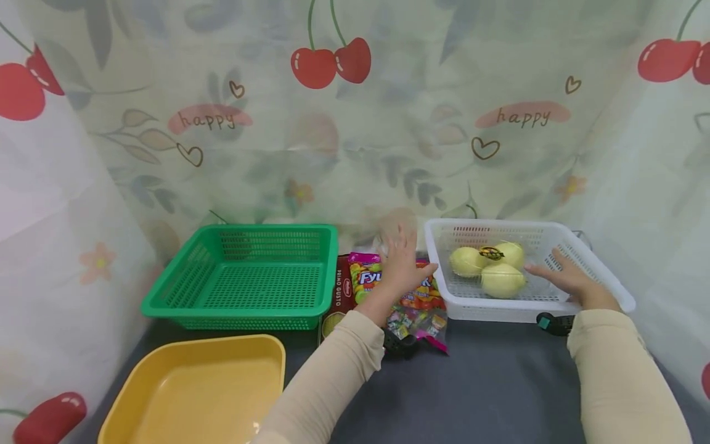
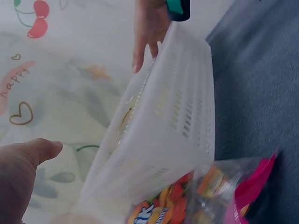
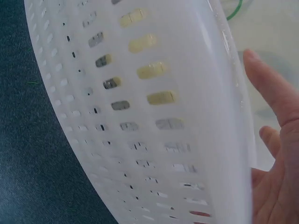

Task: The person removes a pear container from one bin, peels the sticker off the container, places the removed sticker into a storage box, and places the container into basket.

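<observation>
Three pale yellow round fruits [image 1: 501,280] in clear wrap with a black and yellow label sit inside a white plastic basket [image 1: 532,313]. Over the basket's right part is my right hand [image 1: 574,280], fingers spread toward the fruits and apart from them. My left hand [image 1: 400,265] hovers above a bright candy bag [image 1: 363,271], its thumb pointing at the basket's left rim. Neither hand holds anything. In the left wrist view, the thumb [image 2: 42,150] stands out straight beside the basket [image 2: 154,135]. The right wrist view shows fingers [image 3: 268,84] extended past the basket's rim.
A green basket [image 1: 238,322] stands at the back left, with a yellow tray [image 1: 211,382] in front of it. Between the two baskets, a dark red package [image 1: 342,290] lies partly under the candy bag. A printed curtain [image 1: 388,123] hangs behind the dark table [image 1: 471,382].
</observation>
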Tool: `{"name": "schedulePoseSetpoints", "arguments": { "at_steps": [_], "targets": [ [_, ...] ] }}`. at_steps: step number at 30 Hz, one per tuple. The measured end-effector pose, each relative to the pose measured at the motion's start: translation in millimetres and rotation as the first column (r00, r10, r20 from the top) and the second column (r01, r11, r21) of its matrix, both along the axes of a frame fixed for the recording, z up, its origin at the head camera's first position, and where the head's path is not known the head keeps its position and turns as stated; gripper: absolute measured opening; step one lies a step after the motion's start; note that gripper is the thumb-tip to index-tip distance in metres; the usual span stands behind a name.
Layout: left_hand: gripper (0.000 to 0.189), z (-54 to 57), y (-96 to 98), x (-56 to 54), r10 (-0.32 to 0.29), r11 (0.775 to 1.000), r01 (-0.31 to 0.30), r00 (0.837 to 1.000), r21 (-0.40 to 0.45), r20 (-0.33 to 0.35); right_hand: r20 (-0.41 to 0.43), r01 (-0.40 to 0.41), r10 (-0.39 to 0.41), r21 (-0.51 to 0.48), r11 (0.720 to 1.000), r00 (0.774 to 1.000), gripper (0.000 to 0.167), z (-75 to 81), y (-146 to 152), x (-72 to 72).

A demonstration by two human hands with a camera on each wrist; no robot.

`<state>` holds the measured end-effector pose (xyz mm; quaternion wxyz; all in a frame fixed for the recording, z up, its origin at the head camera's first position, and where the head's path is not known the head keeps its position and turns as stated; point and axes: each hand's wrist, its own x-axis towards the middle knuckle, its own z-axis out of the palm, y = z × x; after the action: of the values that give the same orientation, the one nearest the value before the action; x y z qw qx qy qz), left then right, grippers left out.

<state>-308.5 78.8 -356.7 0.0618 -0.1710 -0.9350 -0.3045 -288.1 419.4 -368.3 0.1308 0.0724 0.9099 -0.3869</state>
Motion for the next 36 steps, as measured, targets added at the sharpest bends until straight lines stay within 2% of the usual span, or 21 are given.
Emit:
{"name": "schedulePoseSetpoints", "arguments": {
  "at_steps": [4,8,12,13,14,16,19,20,23,31,34,36],
  "targets": [
    [0.082,-5.8,10.7,5.4,-0.036,0.999,0.033,0.996,0.034,0.08,0.028,-0.005,0.005,-0.002,1.0,1.0,0.103,-2.5,-2.8,-3.1],
    [0.082,-10.3,24.2,8.3,-0.068,0.997,0.062,0.989,0.05,0.129,0.058,-0.009,0.011,-0.022,1.0,0.998,0.102,-5.2,-4.1,-6.0],
    [0.08,-17.1,34.4,8.3,-0.12,0.979,0.083,0.972,0.186,0.2,0.066,-0.006,0.009,-0.034,0.999,0.998,0.099,-6.4,-3.8,-8.1],
    [0.081,-24.3,37.6,4.6,-0.135,0.972,0.091,0.972,0.218,0.194,0.064,-0.005,0.008,-0.041,0.999,0.998,0.098,-6.8,-4.3,-8.6],
    [0.081,-25.5,39.2,4.9,-0.148,0.964,0.094,0.968,0.25,0.205,0.059,-0.004,0.007,-0.052,0.999,0.998,0.098,-7.4,-4.8,-9.1],
    [0.082,-27.0,42.4,5.7,-0.169,0.946,0.097,0.962,0.309,0.216,0.049,0.001,0.002,-0.074,0.997,0.999,0.099,-8.2,-6.2,-10.0],
    [0.081,-28.9,45.9,7.7,-0.187,0.932,0.101,0.957,0.349,0.222,0.038,0.016,-0.012,-0.1,0.995,0.999,0.101,-9.5,-8.3,-11.0],
    [0.08,-23.8,45.2,12.5,-0.191,0.926,0.091,0.95,0.366,0.247,0.035,0.022,-0.019,-0.104,0.994,0.999,0.101,-10.1,-8.6,-11.5],
    [0.077,-28.4,45.6,14.3,-0.192,0.92,0.079,0.944,0.384,0.267,0.028,0.028,-0.026,-0.103,0.994,0.999,0.101,-11.3,-9.5,-12.5],
    [0.07,-40.6,45.9,13.3,-0.189,0.936,0.095,0.949,0.34,0.253,0.033,0.012,-0.008,-0.123,0.992,0.999,0.096,-14.1,-5.2,-14.3],
    [0.068,-43.9,46.4,12.1,-0.212,0.921,0.114,0.949,0.371,0.233,0.026,0.003,0.0,-0.128,0.992,1.0,0.096,-15.5,-3.4,-15.2],
    [0.067,-47.0,46.4,11.4,-0.235,0.9,0.124,0.945,0.418,0.226,0.021,0.002,0.0,-0.136,0.991,1.0,0.095,-16.6,-3.0,-15.9]
  ]
}}
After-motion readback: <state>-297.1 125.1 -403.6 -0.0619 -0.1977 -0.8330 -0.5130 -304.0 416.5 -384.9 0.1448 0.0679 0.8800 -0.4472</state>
